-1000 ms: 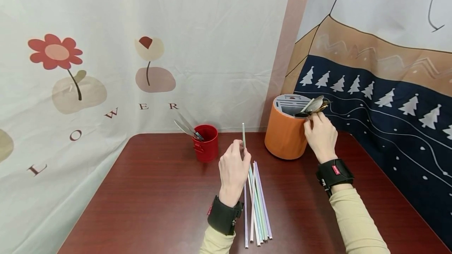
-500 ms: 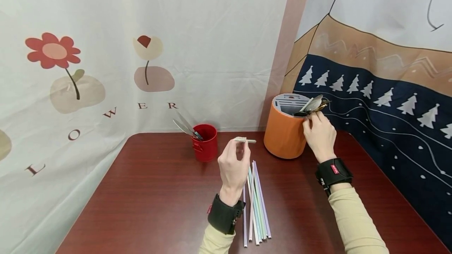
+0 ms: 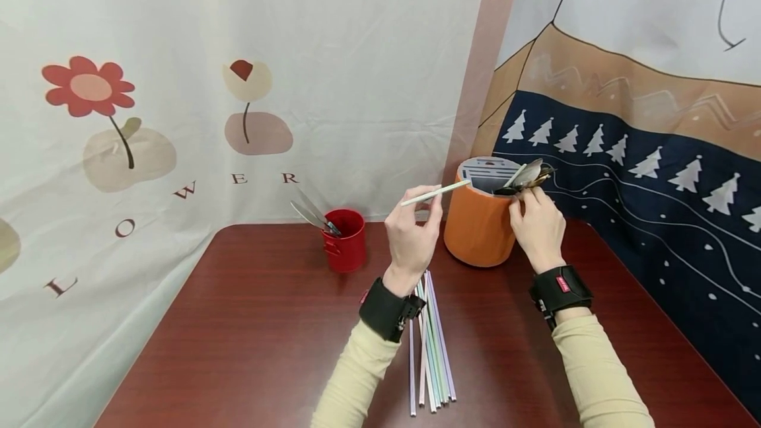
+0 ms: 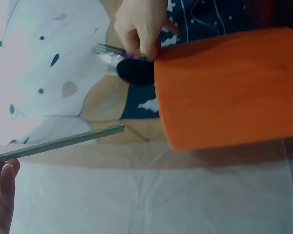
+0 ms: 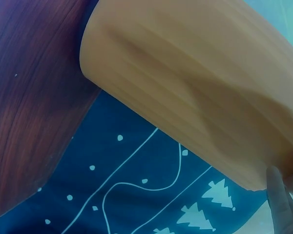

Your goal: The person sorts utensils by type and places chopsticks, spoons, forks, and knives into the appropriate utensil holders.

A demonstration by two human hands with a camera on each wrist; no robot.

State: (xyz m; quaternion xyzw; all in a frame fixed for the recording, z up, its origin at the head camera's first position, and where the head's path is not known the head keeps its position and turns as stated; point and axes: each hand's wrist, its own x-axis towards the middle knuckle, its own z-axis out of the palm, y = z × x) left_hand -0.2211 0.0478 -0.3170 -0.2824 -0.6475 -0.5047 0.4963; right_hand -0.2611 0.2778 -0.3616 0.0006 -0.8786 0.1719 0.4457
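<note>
My left hand (image 3: 411, 238) pinches a pale green chopstick (image 3: 455, 186) between thumb and fingers. It is raised over the table, lies nearly level, and its far end overlaps the rim of the orange utensil holder (image 3: 475, 236) in the head view. In the left wrist view the chopstick (image 4: 63, 142) points toward the holder with a gap between. My right hand (image 3: 540, 230) grips the holder's rim at the right, just under the spoons and forks (image 3: 528, 176) leaning out of it. Several pastel chopsticks (image 3: 438, 355) lie on the table beneath my left forearm.
A red bucket (image 3: 347, 243) with table knives (image 3: 318, 218) stands left of my left hand. The grey insert (image 3: 489, 167) of the holder has slots and a larger opening. Printed cloth (image 3: 380, 84) hangs behind the reddish-brown table (image 3: 255, 349).
My left hand has moved up and right toward the holder, turning the chopstick from upright to nearly level. My right hand has stayed at the rim.
</note>
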